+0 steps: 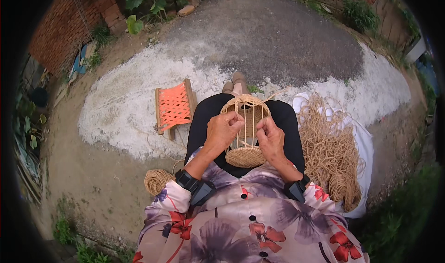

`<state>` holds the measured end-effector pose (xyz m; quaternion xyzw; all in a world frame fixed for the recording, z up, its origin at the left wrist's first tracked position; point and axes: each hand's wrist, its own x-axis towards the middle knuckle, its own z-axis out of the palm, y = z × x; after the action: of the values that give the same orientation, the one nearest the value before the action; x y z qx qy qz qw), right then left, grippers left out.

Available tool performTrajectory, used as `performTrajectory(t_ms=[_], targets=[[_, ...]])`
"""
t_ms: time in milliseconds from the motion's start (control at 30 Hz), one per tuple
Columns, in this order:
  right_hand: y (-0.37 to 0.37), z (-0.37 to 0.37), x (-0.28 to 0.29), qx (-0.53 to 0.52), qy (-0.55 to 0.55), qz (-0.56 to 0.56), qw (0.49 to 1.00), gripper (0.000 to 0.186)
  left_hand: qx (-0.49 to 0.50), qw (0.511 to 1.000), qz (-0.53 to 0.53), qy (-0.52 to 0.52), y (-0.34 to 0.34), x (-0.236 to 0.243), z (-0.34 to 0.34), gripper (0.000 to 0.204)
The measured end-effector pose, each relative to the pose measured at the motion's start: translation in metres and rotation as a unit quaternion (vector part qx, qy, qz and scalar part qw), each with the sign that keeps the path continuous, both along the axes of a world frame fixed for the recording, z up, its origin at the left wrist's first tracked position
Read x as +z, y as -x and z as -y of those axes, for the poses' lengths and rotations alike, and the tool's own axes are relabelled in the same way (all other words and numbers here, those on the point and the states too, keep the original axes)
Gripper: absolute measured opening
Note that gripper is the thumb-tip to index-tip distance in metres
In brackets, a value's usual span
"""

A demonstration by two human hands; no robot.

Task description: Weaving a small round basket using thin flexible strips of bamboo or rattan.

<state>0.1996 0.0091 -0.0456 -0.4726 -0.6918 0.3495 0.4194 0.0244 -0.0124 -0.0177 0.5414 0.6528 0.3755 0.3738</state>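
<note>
A partly woven straw-coloured basket (244,157) rests in my lap between my thighs. Its round end nearest me and its far part are closely woven, while bare upright ribs span the gap between them. At the basket's left side, my left hand (225,132) is closed in a pinch in front of the ribs. My right hand (271,140) is closed too, its thumb and fingers pressed together by the right-hand ribs. Whatever lies between the fingertips is too small to make out. A loose cord end (278,94) sticks out past the basket's far rim.
A large tangled heap of tan cord (324,147) lies on white sheeting (366,147) at my right. To my left is a cord coil (158,182). A low wooden stool with orange webbing (174,106) stands ahead of it. Brick walls (69,26) and plants edge the yard.
</note>
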Motion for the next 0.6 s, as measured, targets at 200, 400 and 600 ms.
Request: performTrajectory(t_ms=[200,400,600], targets=[[0.000,-0.001,-0.001,-0.005,0.009,0.007,1.000,0.007,0.031,0.992,-0.119,-0.042,-0.007,-0.009,0.009,0.025],[0.001,-0.001,0.003,0.001,0.009,0.008,1.000,0.007,0.094,0.991,0.091,-0.015,-0.001,-0.011,0.039,0.028],[-0.004,-0.004,-0.002,-0.003,0.011,0.015,1.000,0.006,0.147,0.981,-0.128,-0.001,0.045,-0.023,0.078,0.018]])
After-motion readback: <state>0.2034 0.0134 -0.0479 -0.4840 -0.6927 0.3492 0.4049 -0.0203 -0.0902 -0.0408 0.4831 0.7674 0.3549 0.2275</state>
